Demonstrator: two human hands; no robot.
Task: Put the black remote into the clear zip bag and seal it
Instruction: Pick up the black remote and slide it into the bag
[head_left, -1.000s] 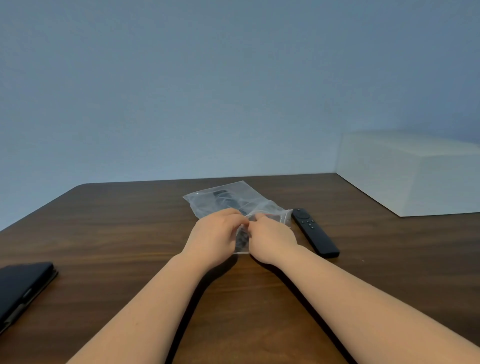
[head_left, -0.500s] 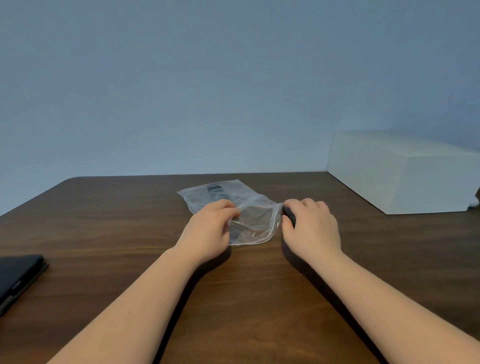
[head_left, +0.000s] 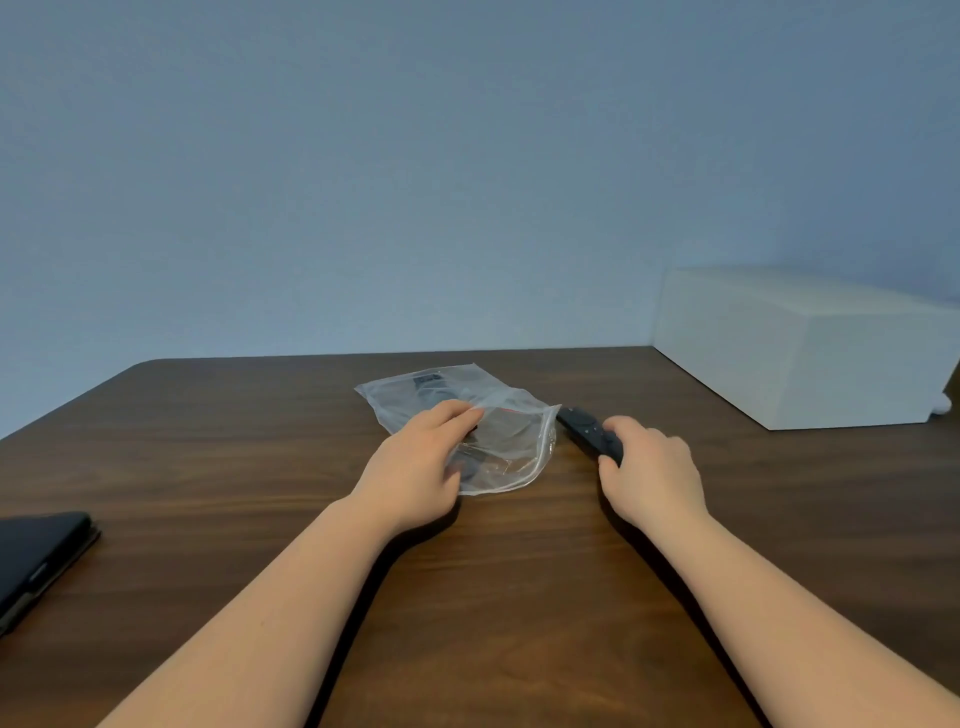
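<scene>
The clear zip bag (head_left: 498, 447) lies on the dark wooden table (head_left: 260, 467), its mouth gaping toward the right. Some dark item shows through its far end. My left hand (head_left: 415, 467) holds the bag's upper layer near the mouth, fingers pinched on the plastic. The black remote (head_left: 584, 428) lies just right of the bag's mouth, its far end pointing at the opening. My right hand (head_left: 649, 473) grips the remote's near end between thumb and fingers.
A white box (head_left: 810, 353) stands at the back right of the table. A black case or tablet cover (head_left: 36, 556) lies at the left edge. A blue-grey wall rises behind the table's far edge.
My right hand left the bag's mouth, went right to the remote and took hold of its near end. My left hand stayed on the bag, whose mouth now gapes wider.
</scene>
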